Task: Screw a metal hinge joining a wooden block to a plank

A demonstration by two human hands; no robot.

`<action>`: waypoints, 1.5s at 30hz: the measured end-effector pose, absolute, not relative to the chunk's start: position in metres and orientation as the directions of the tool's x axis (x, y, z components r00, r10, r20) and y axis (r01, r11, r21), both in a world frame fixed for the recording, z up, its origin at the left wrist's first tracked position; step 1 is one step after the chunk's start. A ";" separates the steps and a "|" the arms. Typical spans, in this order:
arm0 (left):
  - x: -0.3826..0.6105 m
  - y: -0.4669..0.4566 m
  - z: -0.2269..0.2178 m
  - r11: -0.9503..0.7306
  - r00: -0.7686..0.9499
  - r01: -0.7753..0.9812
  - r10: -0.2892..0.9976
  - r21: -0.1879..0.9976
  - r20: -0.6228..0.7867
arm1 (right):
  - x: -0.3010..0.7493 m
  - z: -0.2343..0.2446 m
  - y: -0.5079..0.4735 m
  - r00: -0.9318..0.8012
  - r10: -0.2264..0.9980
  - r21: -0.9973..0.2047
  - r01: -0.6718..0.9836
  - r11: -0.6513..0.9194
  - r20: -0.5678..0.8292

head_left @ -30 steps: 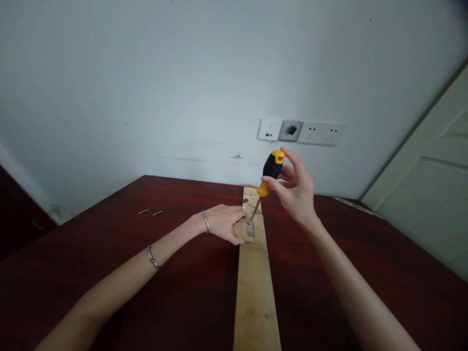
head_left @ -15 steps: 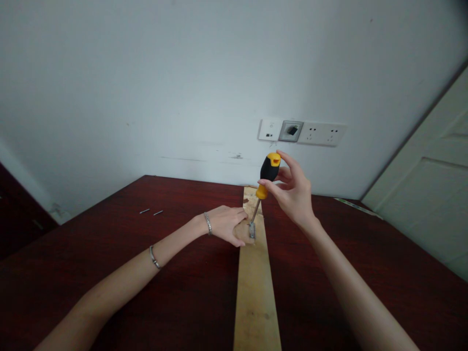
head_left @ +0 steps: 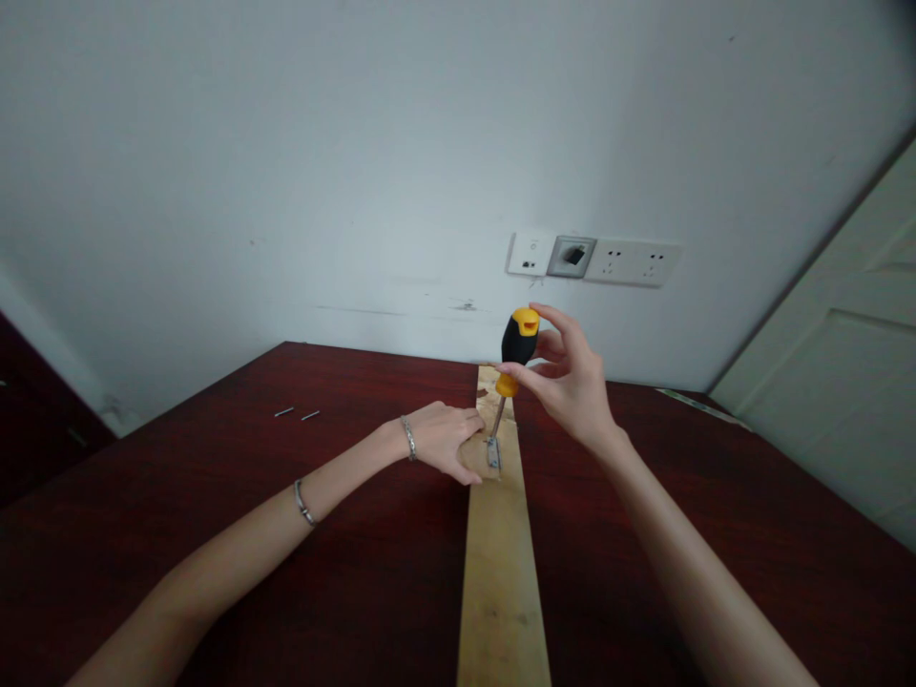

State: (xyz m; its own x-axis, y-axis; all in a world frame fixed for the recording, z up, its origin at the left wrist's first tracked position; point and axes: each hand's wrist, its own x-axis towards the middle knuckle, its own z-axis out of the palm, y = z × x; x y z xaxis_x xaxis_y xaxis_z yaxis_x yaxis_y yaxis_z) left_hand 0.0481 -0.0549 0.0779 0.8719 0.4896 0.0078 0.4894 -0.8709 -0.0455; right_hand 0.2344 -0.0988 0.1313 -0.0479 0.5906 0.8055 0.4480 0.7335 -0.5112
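Observation:
A long pale wooden plank [head_left: 501, 553] lies on a dark red table [head_left: 286, 534], running away from me. A small metal bracket [head_left: 492, 452] sits on the plank. My right hand [head_left: 569, 382] grips a screwdriver [head_left: 513, 358] with a black and yellow handle, held nearly upright, its tip down on the bracket. My left hand [head_left: 444, 437] rests on the plank's left edge beside the bracket, fingers curled and pressing on the wood. Bracelets circle my left wrist and forearm.
Two small screws [head_left: 297, 413] lie on the table at the far left. A white wall stands behind the table with a row of sockets [head_left: 593, 259]. A pale door [head_left: 837, 382] is at the right.
The screwdriver handle has tilted left, closer to upright, and my right hand's fingers have shifted around it. My left hand and the plank stay where they were.

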 end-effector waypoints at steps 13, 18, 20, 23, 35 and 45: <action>0.048 -0.053 0.074 -0.872 0.874 0.485 0.486 -0.066 0.000 | 0.239 0.142 -0.109 -0.182 0.685 -0.544 0.481 0.688 0.705; 0.048 -0.054 0.073 -0.871 0.873 0.487 0.488 -0.061 -0.004 | 0.238 0.144 -0.108 -0.143 0.633 -0.430 0.620 0.656 0.760; 0.048 -0.053 0.073 -0.874 0.876 0.482 0.483 -0.062 0.005 | 0.239 0.145 -0.107 -0.117 0.610 -0.394 0.666 0.634 0.784; 0.047 -0.052 0.072 -0.871 0.873 0.487 0.487 -0.063 0.019 | 0.242 0.145 -0.108 -0.124 0.613 -0.415 0.630 0.656 0.781; 0.047 -0.053 0.073 -0.877 0.879 0.476 0.476 -0.069 0.010 | 0.242 0.147 -0.107 -0.128 0.558 -0.349 0.661 0.664 0.820; 0.046 -0.055 0.076 -0.867 0.869 0.494 0.494 -0.058 0.021 | 0.243 0.144 -0.105 -0.063 0.499 -0.332 0.674 0.660 0.864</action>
